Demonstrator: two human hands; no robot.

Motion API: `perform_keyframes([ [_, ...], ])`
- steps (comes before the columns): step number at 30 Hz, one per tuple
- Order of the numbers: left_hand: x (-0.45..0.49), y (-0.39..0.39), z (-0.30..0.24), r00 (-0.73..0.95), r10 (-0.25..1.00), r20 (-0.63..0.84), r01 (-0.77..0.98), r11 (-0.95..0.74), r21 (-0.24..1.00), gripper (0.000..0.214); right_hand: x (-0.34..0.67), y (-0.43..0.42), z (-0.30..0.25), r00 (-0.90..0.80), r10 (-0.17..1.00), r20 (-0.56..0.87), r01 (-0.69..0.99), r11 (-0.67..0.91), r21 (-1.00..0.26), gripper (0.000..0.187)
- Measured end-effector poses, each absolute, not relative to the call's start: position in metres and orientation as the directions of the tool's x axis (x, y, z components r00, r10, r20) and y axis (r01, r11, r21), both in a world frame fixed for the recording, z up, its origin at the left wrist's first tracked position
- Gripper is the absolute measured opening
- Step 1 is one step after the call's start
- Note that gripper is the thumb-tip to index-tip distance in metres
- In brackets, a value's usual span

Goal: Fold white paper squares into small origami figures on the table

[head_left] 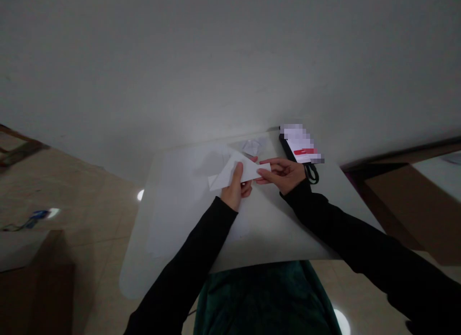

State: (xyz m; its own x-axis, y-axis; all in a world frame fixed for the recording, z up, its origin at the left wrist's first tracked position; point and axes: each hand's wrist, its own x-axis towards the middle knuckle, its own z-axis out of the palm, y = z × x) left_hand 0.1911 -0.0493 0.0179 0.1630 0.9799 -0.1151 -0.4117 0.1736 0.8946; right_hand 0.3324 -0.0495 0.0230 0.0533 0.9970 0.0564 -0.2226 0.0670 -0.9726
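While both arms reach forward over the table (273,234), the view runs from a tiled floor (97,205) at far left, with a small blue object (30,220) on it and a dark box (32,282) below, toward the work at centre. A thin white sheet (183,210) lies flat on the left half of the table, within easy reach. The left hand (236,188) clamps a folded white paper (232,171) between thumb and fingers, while the right hand (283,174) appears to pinch its pointed end. The hands are close together but apart, joined only through the paper, a grip that seems to steady it above the table. A crumpled clear packet (253,146) lies beyond the paper. Further right, a black pouch (286,145), a blurred white-and-red card (300,145) and a coiled black cord (311,174) sit to one side of the hands. A brown cardboard box (406,210) stands at far right.
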Motion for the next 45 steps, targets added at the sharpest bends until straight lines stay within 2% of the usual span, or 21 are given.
perform_keyframes([
  [2, 0.194, -0.054, 0.016, 0.254, 0.961, -0.107, -0.361, 0.197, 0.912, 0.064, 0.331, -0.051, 0.023, 0.024, 0.999, 0.034, -0.216, 0.039, -0.976, 0.031],
  [8, 0.191, -0.053, 0.012, 0.331, 0.941, -0.075, -0.316, 0.186, 0.93, 0.068, 0.33, -0.055, 0.027, 0.038, 0.996, 0.075, -0.182, 0.081, -0.98, 0.026],
  [13, 0.193, -0.051, 0.011, 0.353, 0.932, -0.082, -0.29, 0.192, 0.937, 0.066, 0.328, -0.06, 0.029, -0.076, 0.995, 0.064, -0.209, 0.047, -0.977, 0.039],
  [15, 0.193, -0.051, 0.013, 0.342, 0.935, -0.091, -0.307, 0.203, 0.93, 0.066, 0.33, -0.057, 0.028, -0.197, 0.98, 0.018, -0.294, -0.041, -0.955, 0.048],
  [17, 0.192, -0.051, 0.016, 0.335, 0.937, -0.094, -0.331, 0.21, 0.92, 0.066, 0.332, -0.051, 0.026, -0.374, 0.925, -0.071, -0.366, -0.218, -0.905, 0.054],
  [19, 0.189, -0.049, 0.017, 0.353, 0.931, -0.09, -0.348, 0.219, 0.911, 0.065, 0.334, -0.044, 0.023, -0.536, 0.826, -0.178, -0.368, -0.418, -0.83, 0.057],
  [21, 0.186, -0.048, 0.016, 0.386, 0.92, -0.073, -0.348, 0.218, 0.912, 0.063, 0.336, -0.041, 0.021, -0.6, 0.76, -0.251, -0.344, -0.528, -0.776, 0.051],
  [24, 0.181, -0.046, 0.013, 0.43, 0.902, -0.034, -0.325, 0.19, 0.927, 0.06, 0.334, -0.042, 0.019, -0.56, 0.788, -0.257, -0.375, -0.517, -0.769, 0.031],
  [26, 0.179, -0.045, 0.012, 0.448, 0.894, -0.022, -0.3, 0.174, 0.938, 0.06, 0.333, -0.045, 0.02, -0.535, 0.812, -0.233, -0.4, -0.487, -0.777, 0.026],
  [34, 0.176, -0.047, 0.017, 0.415, 0.91, -0.026, -0.199, 0.118, 0.973, 0.058, 0.335, -0.044, 0.021, -0.617, 0.756, -0.217, -0.313, -0.489, -0.814, 0.042],
  [45, 0.175, -0.047, 0.021, 0.336, 0.942, -0.026, -0.109, 0.067, 0.992, 0.056, 0.333, -0.047, 0.025, -0.516, 0.828, -0.217, -0.361, -0.441, -0.822, 0.048],
])
